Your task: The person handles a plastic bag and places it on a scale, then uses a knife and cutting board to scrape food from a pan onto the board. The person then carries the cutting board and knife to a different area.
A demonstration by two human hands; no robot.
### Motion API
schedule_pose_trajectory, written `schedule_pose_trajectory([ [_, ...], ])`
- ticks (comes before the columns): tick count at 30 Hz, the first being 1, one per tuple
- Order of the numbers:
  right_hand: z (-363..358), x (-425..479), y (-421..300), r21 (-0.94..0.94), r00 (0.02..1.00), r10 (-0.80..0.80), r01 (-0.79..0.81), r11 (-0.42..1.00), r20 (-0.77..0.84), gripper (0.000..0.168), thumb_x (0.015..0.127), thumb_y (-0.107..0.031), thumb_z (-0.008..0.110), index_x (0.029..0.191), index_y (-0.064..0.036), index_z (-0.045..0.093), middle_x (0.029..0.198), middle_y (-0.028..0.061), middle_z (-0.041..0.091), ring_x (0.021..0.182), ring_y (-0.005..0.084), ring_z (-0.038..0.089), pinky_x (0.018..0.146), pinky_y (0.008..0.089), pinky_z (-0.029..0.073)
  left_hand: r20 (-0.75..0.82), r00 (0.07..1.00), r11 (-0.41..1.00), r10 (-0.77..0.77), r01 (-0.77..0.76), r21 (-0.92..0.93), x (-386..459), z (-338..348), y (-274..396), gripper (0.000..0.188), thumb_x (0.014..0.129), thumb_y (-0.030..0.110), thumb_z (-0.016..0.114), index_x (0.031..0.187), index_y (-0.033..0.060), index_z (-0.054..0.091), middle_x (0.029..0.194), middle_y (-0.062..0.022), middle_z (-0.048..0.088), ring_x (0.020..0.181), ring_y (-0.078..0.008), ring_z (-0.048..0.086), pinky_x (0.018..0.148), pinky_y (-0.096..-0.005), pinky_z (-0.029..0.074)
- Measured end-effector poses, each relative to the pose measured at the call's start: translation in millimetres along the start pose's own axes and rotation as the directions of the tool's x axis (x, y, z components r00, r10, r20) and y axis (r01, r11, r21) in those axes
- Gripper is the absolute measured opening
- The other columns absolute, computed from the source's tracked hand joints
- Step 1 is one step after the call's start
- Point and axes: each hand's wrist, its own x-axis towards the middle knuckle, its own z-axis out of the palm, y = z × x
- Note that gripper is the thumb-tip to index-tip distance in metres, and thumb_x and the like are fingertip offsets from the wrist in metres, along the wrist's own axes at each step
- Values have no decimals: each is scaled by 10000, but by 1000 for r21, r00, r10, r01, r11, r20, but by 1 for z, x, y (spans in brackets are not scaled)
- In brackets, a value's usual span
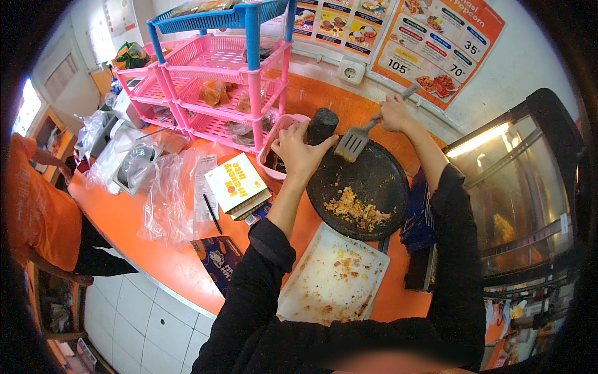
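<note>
A round dark stone mortar (373, 173) lies on the orange counter, with crumbled fried food (357, 210) in its lower part. My left hand (299, 149) grips a dark stone pestle (323, 125) above the mortar's upper left rim, beside a pink plastic basket (285, 122). The handle of a slotted metal turner (354, 142) is in my right hand (394, 112); its blade is over the mortar's upper part, with food residue at its edge. Below the mortar is a white cutting board (331, 280) strewn with crumbs and stains.
Pink and blue plastic racks (210, 70) stand behind at the left. Nearer are a printed paper box (236, 184), a black pen (212, 214) and clear plastic bags (168, 201). A lit glass display cabinet (518, 196) is at right; a person in orange (44, 205) is at far left.
</note>
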Motion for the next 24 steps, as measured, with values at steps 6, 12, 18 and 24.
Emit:
schedule_pose_trajectory([
  [6,26,13,-26,69,998,18,-13,998,-63,269,780,-192,565,964,-332,703,864,28,568,1000,237,452,874,429,307,7,1000,1000,-26,26,-9,5,1,-2,634,549,546,760,969,79,677,879,-97,601,916,-268,519,813,-429,291],
  [12,-11,-18,-77,-35,899,-415,415,909,-141,323,733,-183,590,977,-370,690,809,3,526,925,223,452,852,391,323,43,998,995,-43,47,-92,7,7,-8,598,547,545,761,952,112,685,876,-91,601,918,-270,523,795,-448,303],
  [18,-46,-37,-31,95,971,-233,227,969,55,331,742,-185,566,1001,-350,690,827,21,562,945,228,452,924,399,292,-9,999,998,-45,45,38,0,8,-7,604,539,537,770,954,105,688,896,-99,613,945,-279,521,792,-449,311],
  [24,24,-16,14,-31,979,202,-202,979,-11,316,745,-190,566,991,-342,693,874,25,590,1008,231,453,924,399,299,117,990,996,-75,68,59,2,15,5,631,548,544,761,979,91,679,930,-106,609,966,-287,518,827,-480,303],
])
